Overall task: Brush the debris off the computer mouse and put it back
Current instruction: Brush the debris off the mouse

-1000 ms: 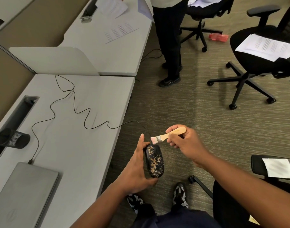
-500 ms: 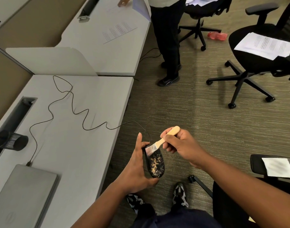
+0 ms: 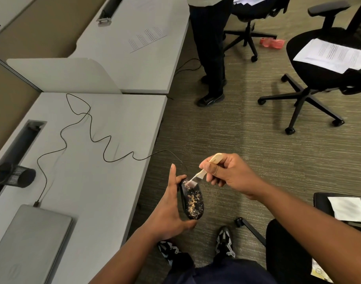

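The right hand [image 3: 226, 173] pinched a brush [image 3: 204, 171], bristles on the mouse [image 3: 193, 199], which the left hand [image 3: 171, 210] gripped out over the floor, I'd guess so debris fell clear of the table [image 3: 106, 181]. The mouse's underside was hidden, and the brush's bristles blurred

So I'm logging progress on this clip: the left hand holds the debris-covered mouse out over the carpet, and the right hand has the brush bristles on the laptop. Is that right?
Not quite. In the head view the brush bristles touch the top end of the mouse, not the laptop, which lies closed on the desk. The rest stands: the left hand holds the debris-covered mouse over the carpet, and the right hand grips the brush.
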### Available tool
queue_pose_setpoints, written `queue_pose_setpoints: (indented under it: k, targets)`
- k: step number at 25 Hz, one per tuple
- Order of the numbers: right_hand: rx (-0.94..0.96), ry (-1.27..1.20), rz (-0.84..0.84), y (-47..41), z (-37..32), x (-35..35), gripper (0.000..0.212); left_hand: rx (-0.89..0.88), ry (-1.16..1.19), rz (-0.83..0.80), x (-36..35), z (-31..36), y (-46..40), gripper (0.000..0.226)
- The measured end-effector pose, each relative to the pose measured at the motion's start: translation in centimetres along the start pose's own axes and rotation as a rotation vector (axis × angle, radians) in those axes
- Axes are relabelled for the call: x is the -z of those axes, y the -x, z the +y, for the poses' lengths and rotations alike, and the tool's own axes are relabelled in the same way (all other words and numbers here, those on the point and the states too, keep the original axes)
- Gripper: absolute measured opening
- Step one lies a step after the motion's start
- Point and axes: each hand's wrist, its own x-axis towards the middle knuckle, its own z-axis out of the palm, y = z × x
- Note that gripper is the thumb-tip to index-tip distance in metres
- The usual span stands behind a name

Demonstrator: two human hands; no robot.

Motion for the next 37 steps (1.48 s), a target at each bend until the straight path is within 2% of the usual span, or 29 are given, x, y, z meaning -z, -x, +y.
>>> queue_pose_setpoints:
  k: [4, 9, 30, 37]
  targets:
    - [0.016, 0.042, -0.050, 0.0, 0.3, -0.5, 0.026, 0.008, 0.005, 0.001, 0.0, 0.2, -0.1, 0.163]
    - [0.057, 0.119, -0.029, -0.3, 0.2, -0.6, 0.023, 0.017, 0.037, -0.015, -0.2, 0.2, 0.1, 0.164]
    - [0.148, 0.141, 0.116, -0.5, 1.9, -0.6, 0.006, -0.041, 0.053, -0.001, -0.2, 1.5, 0.7, 0.161]
    - [0.152, 0.081, 0.249, -0.3, 1.6, -0.1, 0.008, -0.031, 0.051, -0.017, -0.1, 1.8, 0.8, 0.163]
